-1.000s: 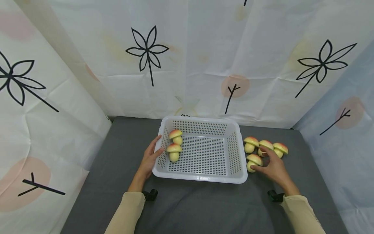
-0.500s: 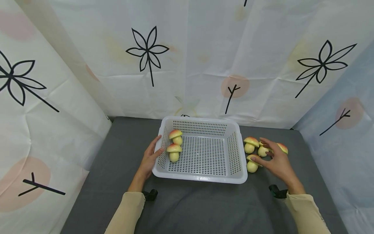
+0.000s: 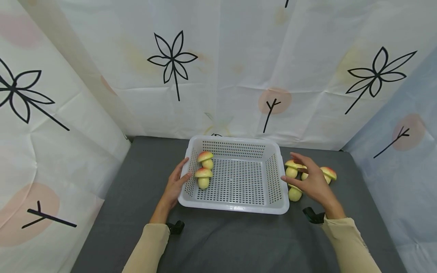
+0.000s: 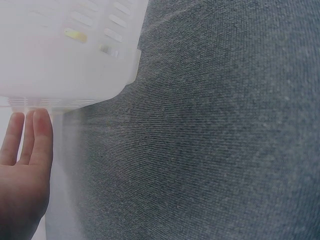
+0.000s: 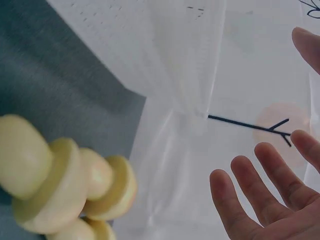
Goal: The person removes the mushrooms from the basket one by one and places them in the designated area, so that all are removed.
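Observation:
In the head view, a white plastic basket [image 3: 239, 210] stands on the grey cloth. Two toy mushrooms [image 3: 203, 178] with yellow stems and reddish caps lie along its left side. My left hand [image 3: 175, 185] rests against the basket's left rim, thumb over the edge. In the left wrist view, its straight fingers [image 4: 42, 132] touch the basket's outer side. My right hand [image 3: 314, 182] hovers above several more mushrooms [image 3: 294, 194] right of the basket, partly covering them. Its thumb reaches the right rim; contact is unclear. The right wrist view shows spread fingers [image 5: 275, 180] holding nothing.
A grey cloth [image 3: 232, 242] covers the table. White curtains with leaf prints [image 3: 225, 76] hang at the back and both sides, close behind the basket. One mushroom [image 3: 329, 173] lies at the right end of the group.
My right hand first shifted slightly right over the mushrooms, then moved left and up toward the basket's right rim. The left hand, basket and mushrooms stay in place.

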Demonstrator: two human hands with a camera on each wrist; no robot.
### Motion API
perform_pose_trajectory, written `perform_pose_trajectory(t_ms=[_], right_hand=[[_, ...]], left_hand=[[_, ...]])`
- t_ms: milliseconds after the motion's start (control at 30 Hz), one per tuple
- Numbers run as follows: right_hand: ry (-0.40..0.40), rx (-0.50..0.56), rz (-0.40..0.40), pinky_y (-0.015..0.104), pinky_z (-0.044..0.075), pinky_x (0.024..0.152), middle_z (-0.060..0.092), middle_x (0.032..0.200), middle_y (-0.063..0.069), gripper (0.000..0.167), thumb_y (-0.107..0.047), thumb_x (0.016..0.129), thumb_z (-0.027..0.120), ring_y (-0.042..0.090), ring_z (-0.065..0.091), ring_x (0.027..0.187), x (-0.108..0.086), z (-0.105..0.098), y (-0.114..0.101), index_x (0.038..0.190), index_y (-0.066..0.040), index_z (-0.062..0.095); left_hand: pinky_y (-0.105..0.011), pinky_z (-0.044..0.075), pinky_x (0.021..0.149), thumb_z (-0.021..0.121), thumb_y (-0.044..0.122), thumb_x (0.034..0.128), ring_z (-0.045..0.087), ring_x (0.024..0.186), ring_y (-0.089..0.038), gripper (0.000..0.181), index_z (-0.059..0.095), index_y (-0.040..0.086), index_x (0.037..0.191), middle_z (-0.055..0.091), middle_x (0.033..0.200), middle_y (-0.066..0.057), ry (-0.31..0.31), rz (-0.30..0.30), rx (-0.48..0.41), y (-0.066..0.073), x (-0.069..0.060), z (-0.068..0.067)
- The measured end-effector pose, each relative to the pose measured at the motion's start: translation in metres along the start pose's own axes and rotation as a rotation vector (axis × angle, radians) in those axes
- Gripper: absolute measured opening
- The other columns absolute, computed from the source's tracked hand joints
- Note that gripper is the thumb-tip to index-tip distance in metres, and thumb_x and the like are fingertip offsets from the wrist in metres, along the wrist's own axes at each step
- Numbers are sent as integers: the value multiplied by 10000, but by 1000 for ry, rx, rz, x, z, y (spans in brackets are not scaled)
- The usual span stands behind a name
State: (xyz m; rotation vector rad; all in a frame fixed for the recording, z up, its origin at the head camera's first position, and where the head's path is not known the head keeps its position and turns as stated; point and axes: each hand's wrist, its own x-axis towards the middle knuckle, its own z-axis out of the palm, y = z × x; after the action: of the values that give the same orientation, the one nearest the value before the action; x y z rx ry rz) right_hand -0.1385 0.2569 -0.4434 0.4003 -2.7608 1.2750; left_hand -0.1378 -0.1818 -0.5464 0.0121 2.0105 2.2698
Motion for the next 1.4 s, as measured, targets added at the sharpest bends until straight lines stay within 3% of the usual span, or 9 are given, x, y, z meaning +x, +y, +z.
perform_pose_trajectory(t_ms=[500,800,1400], right_hand=[[-81,25,-110,584,439,1000,498,1425,197,792,-161,823,871,380,475,1308,21,35,-30,1494,-45,466],[-170,55,-124,541,436,1024,503,1448,165,798,-222,836,866,350,476,1323,36,59,-48,1508,-73,464],[-273,108,-186,550,462,998,549,1403,153,768,-252,825,872,393,520,1271,63,108,-75,1478,-73,507]], left_hand=[[-623,415,1013,567,139,1052,427,1390,-368,620,307,214,1610,295,1640,-68,3,7,11,0,0,-1],[-592,448,993,575,144,1049,436,1380,-382,631,296,193,1613,294,1640,-96,0,15,25,-2,1,-1],[-606,434,998,576,158,1052,429,1385,-362,626,303,216,1611,300,1639,-72,-12,21,20,-4,2,-3]])
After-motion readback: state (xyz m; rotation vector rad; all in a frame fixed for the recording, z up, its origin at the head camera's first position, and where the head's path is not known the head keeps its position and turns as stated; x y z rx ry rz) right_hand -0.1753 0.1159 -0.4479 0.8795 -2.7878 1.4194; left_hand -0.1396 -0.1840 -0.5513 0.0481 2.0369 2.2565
